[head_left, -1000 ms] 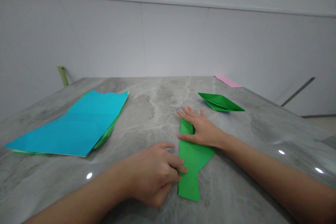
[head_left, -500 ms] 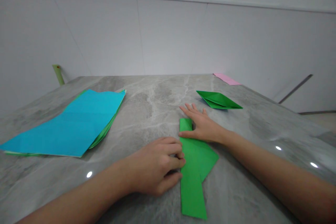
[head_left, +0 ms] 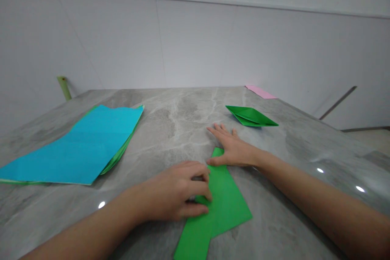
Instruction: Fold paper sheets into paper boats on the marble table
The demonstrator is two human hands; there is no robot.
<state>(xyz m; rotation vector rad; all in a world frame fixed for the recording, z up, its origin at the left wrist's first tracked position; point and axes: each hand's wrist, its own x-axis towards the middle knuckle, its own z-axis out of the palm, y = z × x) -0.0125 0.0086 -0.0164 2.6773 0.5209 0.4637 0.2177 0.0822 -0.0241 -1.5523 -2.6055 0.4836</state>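
Note:
A folded green paper (head_left: pixel 224 203) lies on the grey marbled tabletop in front of me, one long strip slanting toward the near edge and a wider flap at the right. My left hand (head_left: pixel 179 191) rests over its left side, fingers bent with gaps between them and fingertips against the paper. At the far end, my right hand (head_left: pixel 233 146) has its fingers spread toward the back; its thumb lies over the paper's upper part. Beyond that hand sits a pointed, boat-shaped green paper piece (head_left: pixel 251 116), untouched.
A stack of paper with a blue sheet (head_left: pixel 82 142) on top and green edges beneath lies at the left. A pink paper (head_left: pixel 260 92) is at the table's far right edge. A white wall (head_left: pixel 195 44) stands behind the tabletop (head_left: pixel 179 126).
The folded green paper has turned, its near end swinging left and its flap coming nearer to me. My left hand now lies over its left side; my right hand stays spread at the far end.

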